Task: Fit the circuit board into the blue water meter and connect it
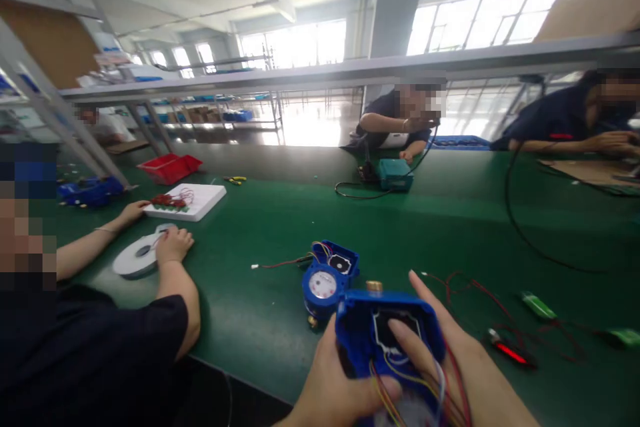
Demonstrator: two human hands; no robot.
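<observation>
One broad green bench top, matte and felt-like, is spread across the whole view, and its near edge is crossed by the forearms of the wearer. On it, just beyond the hands, a round blue water meter is set, its white dial face turned up and its hinged lid stood open, with a thin red wire trailing to the left. Nearer, a glossy blue plastic housing, boxy with rounded corners and a brass fitting at its far edge, is held above the bench edge between both hands. The left hand is wrapped around its lower left side, thumb laid across the bottom where a bundle of coloured wires emerges. The right hand is cupped against the right side, one finger pressed into the dark recess, another extended straight past the top corner.
</observation>
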